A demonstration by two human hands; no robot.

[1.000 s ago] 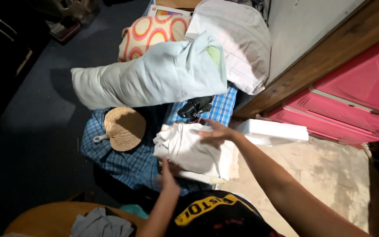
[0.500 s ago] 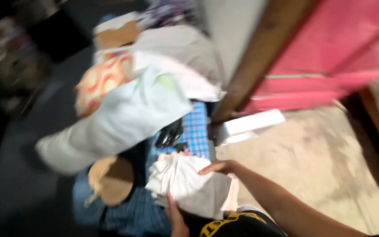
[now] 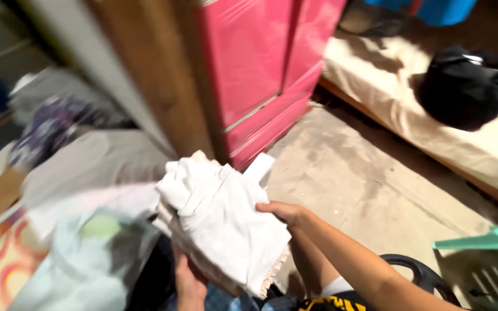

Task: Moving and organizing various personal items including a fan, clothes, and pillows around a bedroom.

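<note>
White folded cloth [image 3: 220,222] clamped between both hands. Right hand [image 3: 280,212] grips its 3 o'clock edge; left hand [image 3: 190,282] grasps underneath at 6 o'clock.

Cloth bundle [image 3: 220,219] before cabinet [image 3: 260,69]

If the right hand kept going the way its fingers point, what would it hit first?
The right hand lies on the folded white cloth, fingers pointing left across it. Going on, it would slide over that cloth, then probably reach the pale pillows beyond; depth is unclear.
</note>
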